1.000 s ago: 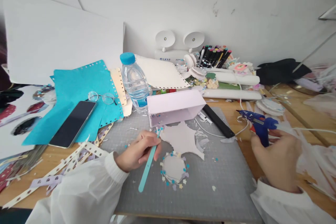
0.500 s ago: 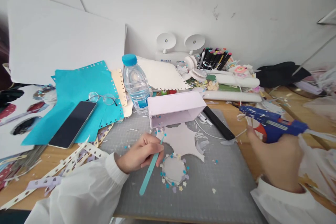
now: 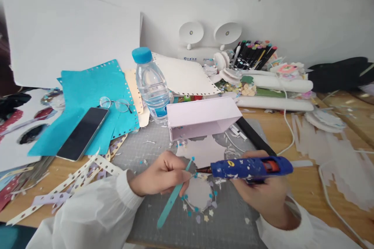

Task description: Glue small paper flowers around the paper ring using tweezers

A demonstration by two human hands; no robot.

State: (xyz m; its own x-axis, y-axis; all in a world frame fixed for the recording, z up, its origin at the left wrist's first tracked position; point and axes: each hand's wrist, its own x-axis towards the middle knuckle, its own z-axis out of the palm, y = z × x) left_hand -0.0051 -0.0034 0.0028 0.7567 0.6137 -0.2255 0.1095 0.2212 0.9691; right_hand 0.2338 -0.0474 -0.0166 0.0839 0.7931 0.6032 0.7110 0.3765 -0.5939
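Note:
My left hand point(image 3: 168, 175) is closed around slim teal tweezers point(image 3: 171, 206), their rounded end slanting down toward me. A tiny blue star point(image 3: 193, 158) shows at the upper tip. My right hand point(image 3: 264, 198) grips a blue hot glue gun point(image 3: 242, 168), its dark nozzle pointing left, close beside the tweezers' upper part. I cannot tell whether nozzle and star touch. Below the nozzle lies a round white disc point(image 3: 200, 192) ringed with small blue, lilac and cream stars and hearts. Behind it is a white cut-out card with scalloped edges point(image 3: 201, 149), partly hidden by the gun.
A grey cutting mat point(image 3: 163, 229) lies under the work. An open pale lilac box point(image 3: 201, 113) and a water bottle point(image 3: 150, 85) stand behind. To the left are a phone point(image 3: 83, 134), glasses point(image 3: 121, 105) and blue paper point(image 3: 87, 81). A white cord point(image 3: 324, 186) runs at right.
My right hand has brought the glue gun leftward from the right side of the table to the tweezers' tip. My left hand keeps its hold, nearly in place. The view has shifted slightly.

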